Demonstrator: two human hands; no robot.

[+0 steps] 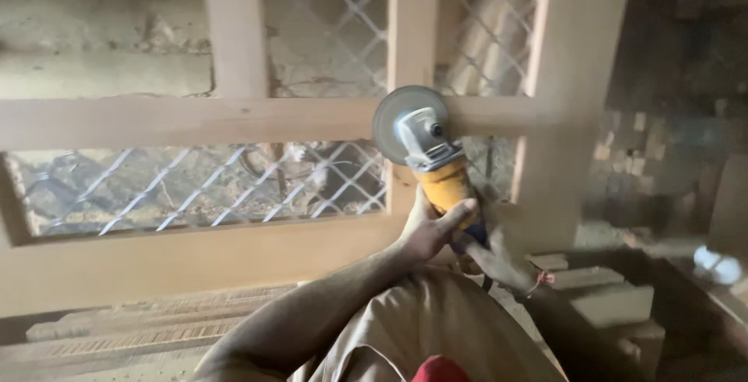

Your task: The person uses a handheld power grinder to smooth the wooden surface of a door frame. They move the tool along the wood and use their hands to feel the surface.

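Dim, dusty workshop, rough plaster wall (93,31) behind. Centre frame: yellow-bodied angle grinder (436,168) with grey gear head, its round disc (405,121) pressed flat against the pale wooden frame (195,121) where the horizontal rail meets an upright post. Left hand (432,226) wrapped around the yellow body from below, thumb laid over the top; right hand (495,261), blurred, closed on the dark rear handle just behind it, a red thread (543,278) at the wrist. Bare left forearm rising from the bottom edge over tan clothing (436,327). Diamond-pattern wire mesh (202,187) filling the frame's openings above and below the rail, rubble and earth showing dimly through it. Stacked grooved timber mouldings (140,327) lying low at left beneath the frame. Pale wooden offcuts (608,296) piled at right beside a dark bench edge, something white (717,265) resting on it, too blurred to identify. Brick and stored timber fading into shadow at far right.
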